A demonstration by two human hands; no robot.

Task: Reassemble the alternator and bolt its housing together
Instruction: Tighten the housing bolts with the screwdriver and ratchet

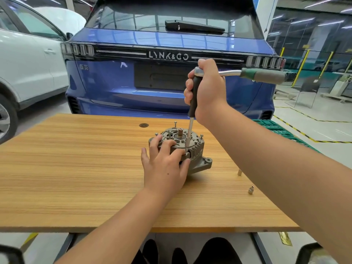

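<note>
We see the alternator (182, 149) mid-surface (76, 168), well clear of every edge, two sockets (251, 190) apart at its right. Our left hand (165, 166) lies over the housing, grip released, fingers spread. Our right hand (206, 92), raised, clenches the ratchet extension (194, 96) standing upright on a housing bolt.

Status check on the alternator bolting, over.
Right hand grips ratchet extension on housing bolt. Left hand steadies alternator. Two loose sockets aside, nothing blocking.
</note>
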